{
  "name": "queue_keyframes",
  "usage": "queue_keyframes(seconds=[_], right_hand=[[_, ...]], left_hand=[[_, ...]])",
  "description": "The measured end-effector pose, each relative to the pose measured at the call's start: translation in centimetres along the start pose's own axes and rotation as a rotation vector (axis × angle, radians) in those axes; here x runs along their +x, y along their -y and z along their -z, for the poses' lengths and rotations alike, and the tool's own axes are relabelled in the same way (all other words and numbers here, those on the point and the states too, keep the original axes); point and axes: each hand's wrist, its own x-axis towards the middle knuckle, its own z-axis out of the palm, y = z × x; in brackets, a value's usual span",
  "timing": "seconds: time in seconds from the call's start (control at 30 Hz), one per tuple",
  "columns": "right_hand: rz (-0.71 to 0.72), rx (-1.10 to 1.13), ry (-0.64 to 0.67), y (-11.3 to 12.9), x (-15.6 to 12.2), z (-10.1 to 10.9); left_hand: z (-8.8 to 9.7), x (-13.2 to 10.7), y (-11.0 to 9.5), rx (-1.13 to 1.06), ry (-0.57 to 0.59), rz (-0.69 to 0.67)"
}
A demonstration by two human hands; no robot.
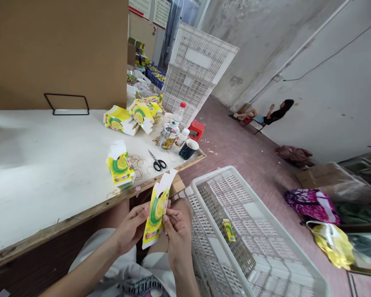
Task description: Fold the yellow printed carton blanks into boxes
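Observation:
Between my hands, above my lap, is a yellow printed carton (157,212) with green rings and white flaps sticking up at its top. My left hand (132,227) grips its left edge. At its right edge, my right hand (176,229) has thumb and fingers closed on the carton. A stack of similar flat yellow cartons (120,165) lies on the white table just beyond my left hand. Beside the stack are several loose rubber bands (137,167) and black-handled scissors (158,163).
More yellow cartons (119,119) lie further back. A clear jar (168,137), a dark mug (188,149) and a red-capped bottle (178,113) stand at the table's right corner. A white crate (231,171) at my right holds one small yellow box (228,230). A person (276,113) sits by the wall.

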Motion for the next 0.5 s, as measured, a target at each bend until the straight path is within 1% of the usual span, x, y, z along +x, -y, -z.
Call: queue_keyframes(seconds=[0.07, 0.13, 0.2, 0.3, 0.4, 0.5], right_hand=[[-0.003, -0.015, -0.015, 0.0, -0.1, 0.0], [-0.009, -0.038, -0.026, 0.1, -0.2, 0.1], [-0.018, -0.059, -0.027, 0.3, -0.3, 0.1], [-0.027, -0.093, -0.028, 0.1, -0.5, 0.0], [-0.026, -0.129, -0.054, -0.3, -0.4, 0.0], [0.039, -0.209, -0.097, -0.1, -0.1, 0.0]], left_hand=[[-0.3, 0.1, -0.3, -0.061, 0.052, 0.033], [-0.3, 0.1, -0.2, -0.057, 0.042, 0.005], [-0.2, 0.1, 0.3, -0.017, -0.021, -0.030], [0.1, 0.3, 1.2, 0.105, -0.151, -0.070], [0.3, 0.6, 1.7, 0.216, -0.228, -0.116], [0.6, 0.7, 1.6, 0.315, -0.301, -0.186]])
